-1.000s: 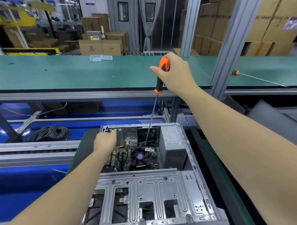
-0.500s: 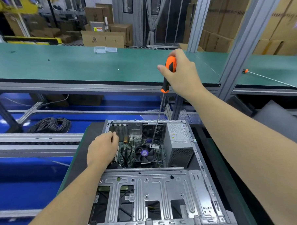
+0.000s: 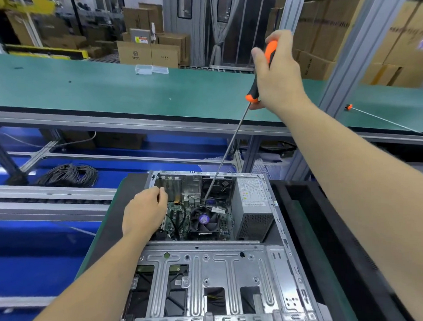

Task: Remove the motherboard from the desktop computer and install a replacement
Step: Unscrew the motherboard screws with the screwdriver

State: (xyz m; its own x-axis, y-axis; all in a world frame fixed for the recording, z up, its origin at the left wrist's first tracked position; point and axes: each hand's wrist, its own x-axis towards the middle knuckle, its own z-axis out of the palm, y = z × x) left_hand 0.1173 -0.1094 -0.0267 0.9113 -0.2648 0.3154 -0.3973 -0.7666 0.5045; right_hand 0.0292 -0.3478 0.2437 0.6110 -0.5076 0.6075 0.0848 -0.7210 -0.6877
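Right hand [image 3: 279, 73] fists the screwdriver [image 3: 259, 72], left hand [image 3: 144, 214] pinching something unclear at the motherboard [image 3: 179, 217] edge; board's probably stiff, fragile, edge-grip only.

Motherboard [image 3: 179, 217] sitting in case [image 3: 225, 270], power supply [image 3: 252, 205] at its right, cable coil [image 3: 69, 174] lying left.

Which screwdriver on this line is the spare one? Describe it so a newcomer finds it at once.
Start at the long green workbench behind the open computer case. Follow it right, past the aluminium upright post. The spare screwdriver lies flat on the green mat there, untouched, showing an orange tip at its handle end, unlike the orange-and-black screwdriver that the right hand holds over the case.
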